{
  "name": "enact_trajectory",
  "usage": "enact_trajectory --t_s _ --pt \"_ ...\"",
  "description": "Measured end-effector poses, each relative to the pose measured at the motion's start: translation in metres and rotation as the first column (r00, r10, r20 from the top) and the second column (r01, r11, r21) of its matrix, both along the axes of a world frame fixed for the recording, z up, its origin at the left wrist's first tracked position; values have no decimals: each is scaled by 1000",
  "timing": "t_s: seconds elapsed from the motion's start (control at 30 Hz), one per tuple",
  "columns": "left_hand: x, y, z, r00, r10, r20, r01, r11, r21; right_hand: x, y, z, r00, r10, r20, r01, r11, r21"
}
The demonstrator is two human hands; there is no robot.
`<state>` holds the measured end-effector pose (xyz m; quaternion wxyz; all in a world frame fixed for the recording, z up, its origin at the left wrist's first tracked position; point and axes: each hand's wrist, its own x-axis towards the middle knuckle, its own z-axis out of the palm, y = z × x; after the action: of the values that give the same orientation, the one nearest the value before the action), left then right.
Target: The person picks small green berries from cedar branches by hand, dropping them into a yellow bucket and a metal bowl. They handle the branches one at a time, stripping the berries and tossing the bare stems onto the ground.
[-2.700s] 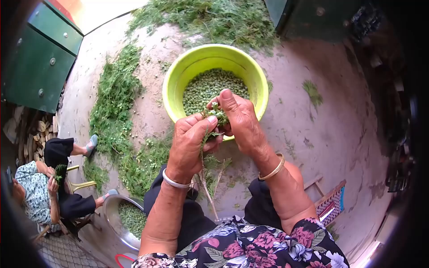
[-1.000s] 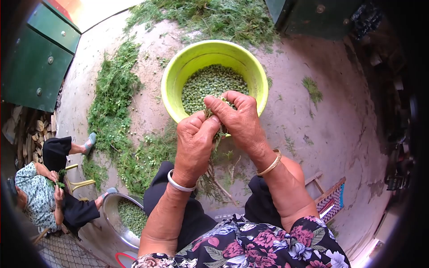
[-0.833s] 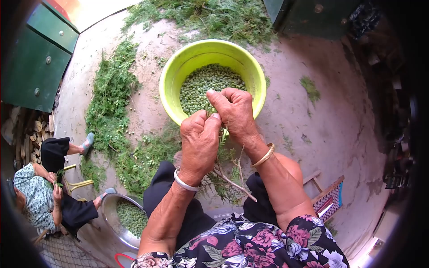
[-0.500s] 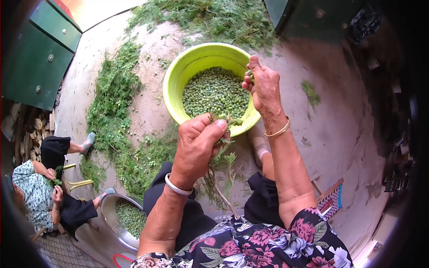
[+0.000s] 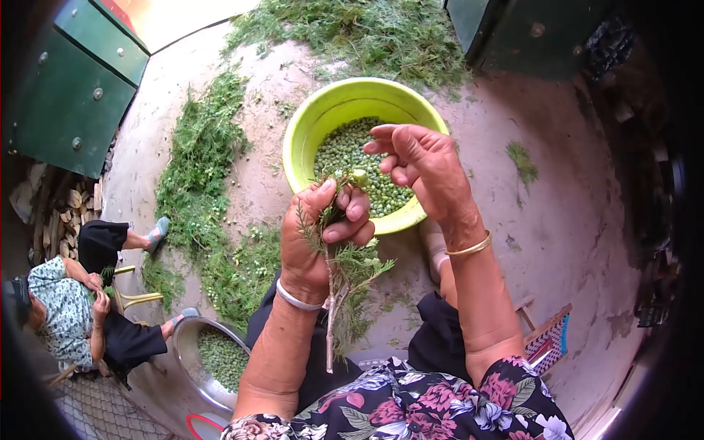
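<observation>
In the yellow-green basin, green seeds; left hand clasps sprig.

Single head view, looking steeply down, close over hands and ground

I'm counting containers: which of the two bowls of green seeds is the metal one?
The metal bowl at lower left, near the seated person; the lime-green bowl beneath the right hand looks plastic.

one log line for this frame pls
left hand: grips sprig | right hand: open, above bowl | bowl: holds peas | ground: cuttings
</observation>
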<state>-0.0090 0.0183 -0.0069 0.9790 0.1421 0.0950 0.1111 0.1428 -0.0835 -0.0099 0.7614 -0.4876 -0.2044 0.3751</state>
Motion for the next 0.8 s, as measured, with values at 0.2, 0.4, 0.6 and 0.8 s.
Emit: enact_trajectory --t_s 0.2,0.4,0.6,0.8 --pt "8 -9 4 993 72 -90 -51 975 215 -27 -6 10 976 92 195 -103 993 49" --pt "14 -18 3 965 88 -248 9 931 364 -37 -8 4 983 -94 159 105 993 -62" --pt "13 -16 -3 960 131 -249 -26 923 385 -45 -9 12 915 -180 362 220 973 -74" --pt "13 -23 1 966 93 -240 16 909 417 -47 -10 10 918 -257 303 304 945 -120"
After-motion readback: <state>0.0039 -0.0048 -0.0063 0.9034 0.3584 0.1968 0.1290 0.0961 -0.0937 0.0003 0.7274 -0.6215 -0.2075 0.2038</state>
